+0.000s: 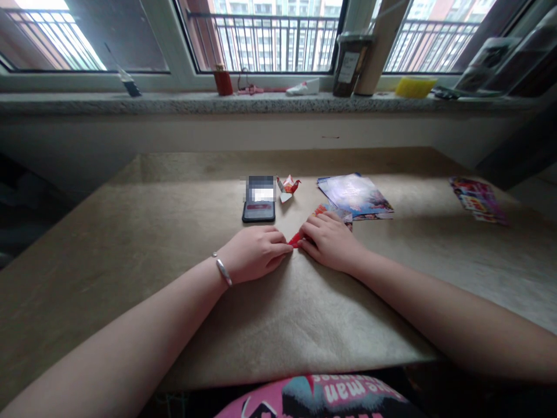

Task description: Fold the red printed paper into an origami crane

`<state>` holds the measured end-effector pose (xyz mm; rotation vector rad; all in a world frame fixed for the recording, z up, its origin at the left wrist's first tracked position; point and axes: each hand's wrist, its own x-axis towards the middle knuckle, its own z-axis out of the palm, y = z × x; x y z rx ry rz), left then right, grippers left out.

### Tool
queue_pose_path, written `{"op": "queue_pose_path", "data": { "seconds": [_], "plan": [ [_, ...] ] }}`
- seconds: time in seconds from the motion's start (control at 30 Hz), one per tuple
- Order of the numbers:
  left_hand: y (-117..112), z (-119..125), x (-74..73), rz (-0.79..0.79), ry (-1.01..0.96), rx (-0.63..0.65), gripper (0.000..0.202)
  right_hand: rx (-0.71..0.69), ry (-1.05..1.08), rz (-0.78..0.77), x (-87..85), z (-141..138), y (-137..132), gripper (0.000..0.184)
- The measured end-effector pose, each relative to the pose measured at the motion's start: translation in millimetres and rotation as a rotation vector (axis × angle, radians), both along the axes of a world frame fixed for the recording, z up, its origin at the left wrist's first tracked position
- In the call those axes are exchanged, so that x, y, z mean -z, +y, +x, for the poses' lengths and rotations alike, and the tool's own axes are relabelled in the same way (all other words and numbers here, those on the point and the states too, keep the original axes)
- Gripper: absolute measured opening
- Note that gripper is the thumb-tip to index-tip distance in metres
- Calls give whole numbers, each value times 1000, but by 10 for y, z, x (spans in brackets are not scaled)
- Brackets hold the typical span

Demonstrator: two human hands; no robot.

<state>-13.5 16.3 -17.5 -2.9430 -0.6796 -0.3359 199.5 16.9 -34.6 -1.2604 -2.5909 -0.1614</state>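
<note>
A small folded piece of red paper (pixel 296 238) lies on the beige table (pixel 130 244), pinched between both hands. My left hand (pixel 256 252), with a silver bracelet at the wrist, presses on its left side with fingers curled. My right hand (pixel 329 239) covers its right side, fingers bent down on it. Most of the paper is hidden under the fingers. A finished folded paper crane (pixel 288 187) stands just beyond the hands.
A dark phone (pixel 259 204) lies flat behind my left hand. A stack of colourful printed sheets (pixel 355 196) lies at the right, another sheet (pixel 477 199) farther right. The windowsill (pixel 174 103) holds a red cup, a jar, a yellow sponge and other items.
</note>
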Motion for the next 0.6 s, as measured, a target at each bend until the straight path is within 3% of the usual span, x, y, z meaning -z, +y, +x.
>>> {"op": "queue_pose_path", "data": {
  "seconds": [0.2, 0.6],
  "plan": [
    [19, -27, -6, -44, -9, 12, 26, 65, 105, -149, 25, 9, 54, 20],
    [-9, 19, 0, -6, -19, -16, 26, 64, 131, -168, 26, -2, 85, 17]
  ]
}}
